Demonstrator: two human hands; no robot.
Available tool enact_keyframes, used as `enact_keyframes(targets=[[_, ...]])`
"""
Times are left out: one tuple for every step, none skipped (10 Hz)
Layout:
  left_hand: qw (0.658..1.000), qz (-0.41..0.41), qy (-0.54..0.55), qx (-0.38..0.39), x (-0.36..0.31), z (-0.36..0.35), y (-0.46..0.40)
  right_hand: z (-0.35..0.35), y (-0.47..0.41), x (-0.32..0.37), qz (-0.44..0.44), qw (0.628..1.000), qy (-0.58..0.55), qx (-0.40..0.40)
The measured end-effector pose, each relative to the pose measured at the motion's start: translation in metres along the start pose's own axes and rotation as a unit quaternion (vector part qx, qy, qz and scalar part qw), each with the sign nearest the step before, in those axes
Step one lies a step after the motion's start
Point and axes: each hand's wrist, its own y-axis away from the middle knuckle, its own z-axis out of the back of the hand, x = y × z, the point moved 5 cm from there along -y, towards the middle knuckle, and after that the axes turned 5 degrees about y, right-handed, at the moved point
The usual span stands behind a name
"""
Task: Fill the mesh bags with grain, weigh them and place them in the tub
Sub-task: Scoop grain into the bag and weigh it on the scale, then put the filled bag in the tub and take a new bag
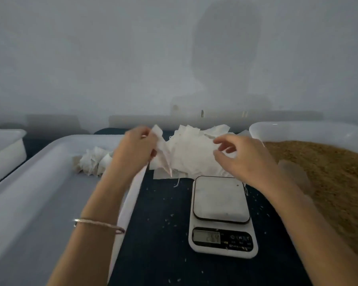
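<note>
Our left hand (135, 147) pinches one thin, white, crumpled mesh bag (160, 149) lifted off the heap of empty bags (194, 153). Just right of that grip, our right hand (244, 157) hovers over the heap, fingers loosely curled, holding nothing. Left of the grip, filled bags (93, 163) lie in the tub (39, 182).

Both bare forearms reach forward from the bottom edge, converging slightly toward the middle of the view. The left hand (135, 147), motion-blurred, is raised with its back toward the camera, its fingers and thumb curled in a pinch on a thin white mesh bag (160, 150), and a slim metal bangle (98, 225) circles the left forearm well below the wrist. The right hand (243, 156) is held at about the same height, palm turned down and inward, its fingers loosely curled and slightly spread, thumb and forefinger apart.
</note>
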Motion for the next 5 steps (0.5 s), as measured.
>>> enact_keyframes(targets=[[0.999,-0.006,-0.044,-0.026,-0.003,0.058,-0.021,-0.043,-0.039,0.01,-0.03,0.996,-0.025,0.074],[0.985,0.002,-0.167,-0.041,0.021,0.104,-0.038,-0.085,-0.064,0.001,-0.056,0.992,-0.025,0.113],[0.945,0.049,-0.321,-0.05,0.072,0.132,-0.055,-0.115,-0.078,-0.016,-0.064,0.99,0.009,0.122],[0.923,0.139,-0.359,-0.027,0.128,0.131,-0.061,-0.135,-0.087,-0.028,-0.068,0.99,0.062,0.112],[0.933,0.167,-0.317,-0.019,0.165,0.11,-0.059,-0.143,-0.089,-0.03,-0.069,0.986,0.119,0.093]])
